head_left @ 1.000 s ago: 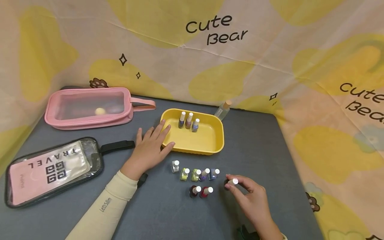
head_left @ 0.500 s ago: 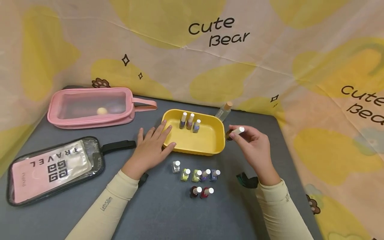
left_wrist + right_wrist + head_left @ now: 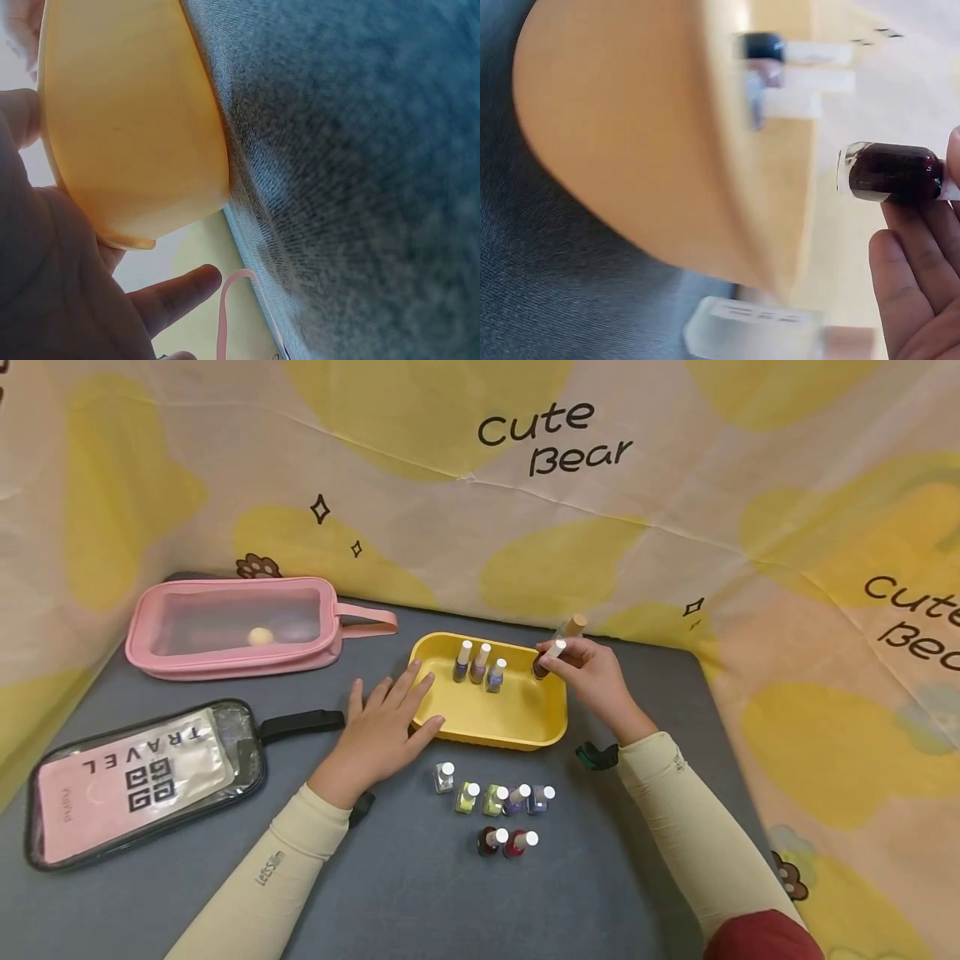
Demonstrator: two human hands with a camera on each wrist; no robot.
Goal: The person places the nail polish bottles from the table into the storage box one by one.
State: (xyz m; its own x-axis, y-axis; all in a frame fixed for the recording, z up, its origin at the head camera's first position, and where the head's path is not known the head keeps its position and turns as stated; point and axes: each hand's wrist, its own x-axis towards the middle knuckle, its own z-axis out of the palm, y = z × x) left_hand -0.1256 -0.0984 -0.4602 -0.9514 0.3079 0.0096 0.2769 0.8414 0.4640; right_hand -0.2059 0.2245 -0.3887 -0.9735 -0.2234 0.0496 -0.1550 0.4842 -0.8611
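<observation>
My right hand (image 3: 596, 681) pinches a dark red nail polish bottle (image 3: 896, 171) with a white cap, over the right end of the yellow tray (image 3: 517, 735). In the right wrist view the bottle hangs above the tray's rim, apart from it. Inside the tray, toward its back left, three nail polish bottles (image 3: 478, 667) stand in a row. My left hand (image 3: 378, 739) rests on the tray's left rim, fingers spread and straight. In front of the tray stand several more polish bottles (image 3: 493, 800), with a dark one and a red one (image 3: 520, 843) nearest me.
A clear bottle with a wooden-looking cap (image 3: 573, 625) stands behind the tray's right corner, partly hidden by my right hand. To the left lie a pink see-through pouch (image 3: 232, 627) and a black-edged clear pouch (image 3: 150, 781). A printed cloth (image 3: 420, 552) hangs behind the table.
My right hand has lifted the dark bottle from beside the front rows and carried it forward, then left over the tray. The left hand has stayed on the rim.
</observation>
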